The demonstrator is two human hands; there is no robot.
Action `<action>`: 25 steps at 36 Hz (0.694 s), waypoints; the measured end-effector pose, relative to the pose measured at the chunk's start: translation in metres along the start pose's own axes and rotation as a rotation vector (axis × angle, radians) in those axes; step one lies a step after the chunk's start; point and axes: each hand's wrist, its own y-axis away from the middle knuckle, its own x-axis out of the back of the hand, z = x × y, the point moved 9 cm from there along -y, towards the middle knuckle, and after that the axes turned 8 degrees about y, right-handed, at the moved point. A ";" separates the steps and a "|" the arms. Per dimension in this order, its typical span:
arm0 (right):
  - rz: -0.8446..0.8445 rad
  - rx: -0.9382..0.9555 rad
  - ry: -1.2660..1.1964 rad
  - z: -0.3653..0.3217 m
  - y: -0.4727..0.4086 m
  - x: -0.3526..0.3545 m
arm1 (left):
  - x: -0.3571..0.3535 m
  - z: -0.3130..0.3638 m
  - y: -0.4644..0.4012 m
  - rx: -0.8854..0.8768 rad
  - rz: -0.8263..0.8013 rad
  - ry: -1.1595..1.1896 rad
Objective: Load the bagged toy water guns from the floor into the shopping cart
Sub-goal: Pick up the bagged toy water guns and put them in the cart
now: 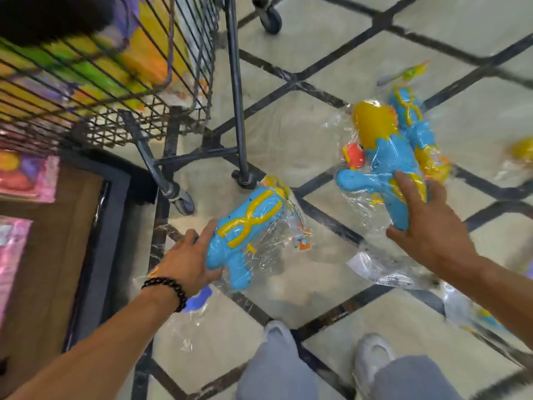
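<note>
My left hand (pixel 187 258) grips a blue and yellow water gun in a clear bag (pixel 248 226), held just above the floor near the cart's wheel. My right hand (pixel 427 223) grips a second bagged blue and yellow water gun (pixel 380 166) with an orange piece at its side. Behind that one a third bagged gun (pixel 412 122) shows; whether it lies on the floor or is held along with it I cannot tell. The wire shopping cart (pixel 236 82) stands at the upper left with colourful bagged toys inside its basket.
Another bagged toy (pixel 519 157) lies at the right edge, and more clear bags (pixel 473 310) lie on the tiled floor by my right forearm. A cart wheel (pixel 181 200) sits close to my left hand. A wooden display with pink packages (pixel 26 180) stands at the left. My shoes (pixel 372 356) are at the bottom.
</note>
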 end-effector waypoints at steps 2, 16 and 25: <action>0.000 -0.005 -0.007 0.000 0.027 0.039 | 0.026 0.025 0.026 -0.033 -0.003 0.004; 0.096 0.006 0.000 -0.029 0.189 0.344 | 0.247 0.173 0.234 -0.139 0.091 0.155; 0.191 0.071 0.019 -0.067 0.254 0.521 | 0.404 0.221 0.371 -0.174 0.176 0.210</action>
